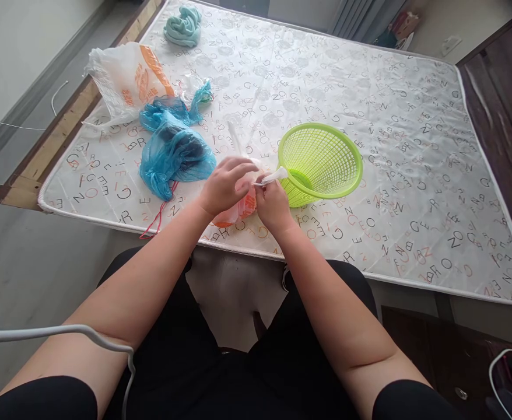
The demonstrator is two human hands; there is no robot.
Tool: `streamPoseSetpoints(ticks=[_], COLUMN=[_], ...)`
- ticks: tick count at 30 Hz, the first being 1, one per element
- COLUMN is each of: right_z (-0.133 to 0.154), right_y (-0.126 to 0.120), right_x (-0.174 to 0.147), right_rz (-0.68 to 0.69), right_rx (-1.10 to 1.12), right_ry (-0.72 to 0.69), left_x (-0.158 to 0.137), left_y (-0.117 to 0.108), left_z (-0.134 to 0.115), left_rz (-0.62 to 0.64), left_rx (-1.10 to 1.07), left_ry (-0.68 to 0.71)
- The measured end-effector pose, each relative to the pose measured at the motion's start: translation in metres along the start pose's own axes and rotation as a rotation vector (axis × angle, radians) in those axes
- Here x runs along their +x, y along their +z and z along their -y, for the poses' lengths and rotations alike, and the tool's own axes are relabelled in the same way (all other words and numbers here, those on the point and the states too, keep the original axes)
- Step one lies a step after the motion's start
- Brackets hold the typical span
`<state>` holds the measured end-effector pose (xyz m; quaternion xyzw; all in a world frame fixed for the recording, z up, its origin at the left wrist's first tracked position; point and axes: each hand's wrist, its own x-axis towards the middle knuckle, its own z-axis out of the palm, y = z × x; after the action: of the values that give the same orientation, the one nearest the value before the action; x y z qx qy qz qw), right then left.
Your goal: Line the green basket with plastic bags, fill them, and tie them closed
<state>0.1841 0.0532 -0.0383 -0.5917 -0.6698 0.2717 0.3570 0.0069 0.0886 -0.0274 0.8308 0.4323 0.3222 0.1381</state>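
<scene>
My right hand (274, 204) is closed around the twisted white end of a plastic bag (238, 213) with orange print. My left hand (228, 182) is beside it over the same bag, with its fingers bent and spread apart from the thumb. The bag lies near the front edge of the mattress, partly hidden under both hands. Just right of my right hand, a lime-green mesh basket (321, 160) stands tilted, its wide mouth facing up.
A blue plastic bag (175, 151) with dark contents lies to the left, a red string (155, 219) near it. Behind it are a white and orange bag (129, 79) and a bundled teal cloth (183, 27). A white cable (55, 333) crosses my left arm. The mattress (417, 175) is letter-patterned.
</scene>
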Motion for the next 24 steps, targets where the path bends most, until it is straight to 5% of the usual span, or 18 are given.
streamPoseSetpoints(ticks=[8,24], right_z=[0.001,-0.001], right_y=[-0.001,0.001], right_x=[0.001,-0.001], right_rz=[-0.008,-0.026], right_rx=[0.034,0.108], right_ry=[-0.047,-0.015], left_x=[-0.003,0.002], left_y=[0.004,-0.01], left_z=[0.009,0.005], left_rz=[0.102,0.127], left_rx=[0.031,0.115], left_ry=[-0.152,-0.163])
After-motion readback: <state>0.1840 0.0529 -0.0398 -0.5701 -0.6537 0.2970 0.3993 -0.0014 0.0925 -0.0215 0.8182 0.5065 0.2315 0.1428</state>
